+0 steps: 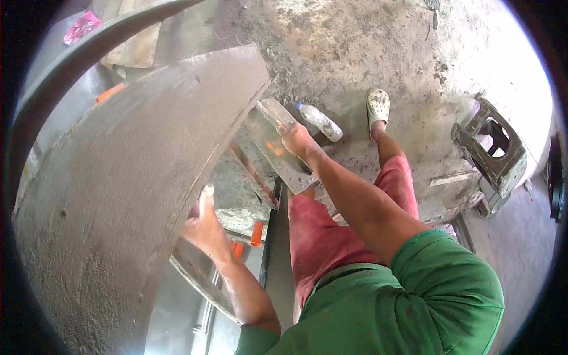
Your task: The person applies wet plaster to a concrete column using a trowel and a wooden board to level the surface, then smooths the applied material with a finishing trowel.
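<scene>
A broad grey plastered surface [130,154] slants across the left side, with a rough, wet-looking face. Against its right edge rests my left hand [206,231], thumb stretched out and apart. Most of that hand's fingers are hidden behind the edge. My right hand [299,142] is closed on a long rectangular plastering float [287,168], tilted beside the plastered edge. Orange light or colour shows on the float's face. A clear plastic bottle [320,121] with a blue cap lies on the ground just beyond my right hand.
Mortar crumbs litter the concrete floor [331,47]. At the right stands a dirty dark container-like frame [494,142] with an opening, near a loose wood strip [452,178]. Orange pipe pieces [257,234] lie below my left hand. A dark curved bar [77,53] crosses the upper left.
</scene>
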`<state>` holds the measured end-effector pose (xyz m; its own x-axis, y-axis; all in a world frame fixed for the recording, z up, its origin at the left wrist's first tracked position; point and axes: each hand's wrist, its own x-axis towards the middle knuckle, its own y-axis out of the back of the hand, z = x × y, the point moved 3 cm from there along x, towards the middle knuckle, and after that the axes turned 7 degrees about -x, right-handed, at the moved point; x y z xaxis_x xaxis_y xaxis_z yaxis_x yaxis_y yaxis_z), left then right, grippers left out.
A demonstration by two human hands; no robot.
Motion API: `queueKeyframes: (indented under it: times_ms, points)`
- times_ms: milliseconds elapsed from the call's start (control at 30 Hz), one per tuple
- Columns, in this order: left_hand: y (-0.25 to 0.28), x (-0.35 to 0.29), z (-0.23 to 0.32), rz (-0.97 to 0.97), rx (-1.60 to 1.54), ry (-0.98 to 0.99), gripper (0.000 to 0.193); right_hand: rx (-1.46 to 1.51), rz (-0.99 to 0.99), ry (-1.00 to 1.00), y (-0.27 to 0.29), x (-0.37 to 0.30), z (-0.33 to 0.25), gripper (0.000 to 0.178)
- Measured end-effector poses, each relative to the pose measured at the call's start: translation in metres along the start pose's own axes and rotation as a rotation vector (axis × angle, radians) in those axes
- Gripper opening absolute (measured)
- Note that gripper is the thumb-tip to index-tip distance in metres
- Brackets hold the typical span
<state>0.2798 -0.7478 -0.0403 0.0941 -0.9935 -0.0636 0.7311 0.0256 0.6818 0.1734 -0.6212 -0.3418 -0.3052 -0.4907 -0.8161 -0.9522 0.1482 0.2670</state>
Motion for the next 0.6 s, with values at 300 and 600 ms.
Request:
queueKeyframes:
  times_ms: [300,600]
  points:
    - [-0.035,0.002,0.000,-0.016,-0.020,0.070,0.038,-0.018,-0.072,-0.073,0.003,-0.002,-0.004,0.042]
    - [-0.035,0.005,-0.016,-0.032,0.100,0.015,0.043,0.038,-0.192,-0.074,0.008,-0.014,0.038,0.039]
